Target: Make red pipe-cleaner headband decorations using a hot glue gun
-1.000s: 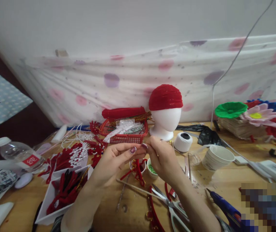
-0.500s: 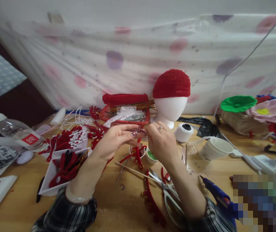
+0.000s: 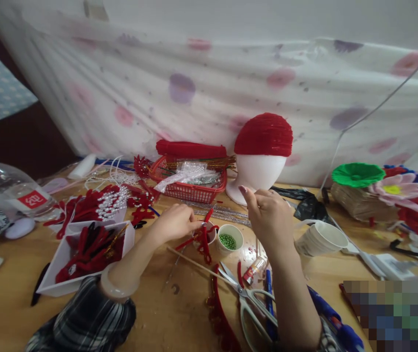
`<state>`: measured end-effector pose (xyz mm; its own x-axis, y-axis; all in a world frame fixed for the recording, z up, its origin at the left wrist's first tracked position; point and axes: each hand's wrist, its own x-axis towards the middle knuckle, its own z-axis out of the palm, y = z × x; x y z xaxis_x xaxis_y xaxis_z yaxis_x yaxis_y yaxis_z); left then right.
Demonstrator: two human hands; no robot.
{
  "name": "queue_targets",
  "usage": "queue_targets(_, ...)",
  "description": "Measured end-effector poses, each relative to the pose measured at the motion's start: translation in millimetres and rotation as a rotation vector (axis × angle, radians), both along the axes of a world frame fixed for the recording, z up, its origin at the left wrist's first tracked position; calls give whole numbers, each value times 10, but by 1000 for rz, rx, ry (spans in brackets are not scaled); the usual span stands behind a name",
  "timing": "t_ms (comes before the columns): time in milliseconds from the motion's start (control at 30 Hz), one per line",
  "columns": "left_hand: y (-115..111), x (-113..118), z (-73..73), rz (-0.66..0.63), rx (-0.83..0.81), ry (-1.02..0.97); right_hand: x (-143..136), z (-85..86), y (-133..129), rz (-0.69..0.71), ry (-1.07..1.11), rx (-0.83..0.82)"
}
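Note:
My left hand (image 3: 174, 225) is curled with its fingertips at a small cup (image 3: 212, 238). They are right beside a twisted red chenille-stem piece (image 3: 205, 239) that leans over this cup; whether they pinch it is hard to see. My right hand (image 3: 271, 220) is raised in a fist, thumb uppermost, in front of the foam head's base. Whatever its fingers hold is hidden. Between the hands stands a white cup of green beads (image 3: 228, 240). Scissors (image 3: 244, 293), a thin wooden stick (image 3: 197, 264) and a red trimmed band (image 3: 218, 308) lie below.
A foam head (image 3: 258, 171) wears a red cap (image 3: 265, 134). Behind the hands is a red basket (image 3: 194, 191) of packets and stems. A white box (image 3: 53, 276) of red pieces and a bottle (image 3: 14, 186) stand left. An empty-looking cup (image 3: 322, 238) and felt flowers (image 3: 359, 175) are right.
My hands, close together before, have moved apart. The left has lowered to the small cup; the right has shifted right, now covering the white thread spool. The view has tilted slightly.

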<state>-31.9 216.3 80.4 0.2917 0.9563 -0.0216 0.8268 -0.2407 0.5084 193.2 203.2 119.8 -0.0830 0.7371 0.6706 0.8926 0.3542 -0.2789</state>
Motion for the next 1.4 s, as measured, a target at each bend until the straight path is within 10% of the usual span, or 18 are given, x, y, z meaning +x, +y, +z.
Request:
queue_targets(267, 19, 107, -4, -5, -30, 87, -20, -23, 13, -3, 84, -306)
queue_targets(933, 82, 95, -11, -5, 49, -220, -51, -59, 66, 109, 366, -78)
queue_targets(1400, -127, -129, 448, -121, 100, -598, -300, -104, 48, 358, 857, -422)
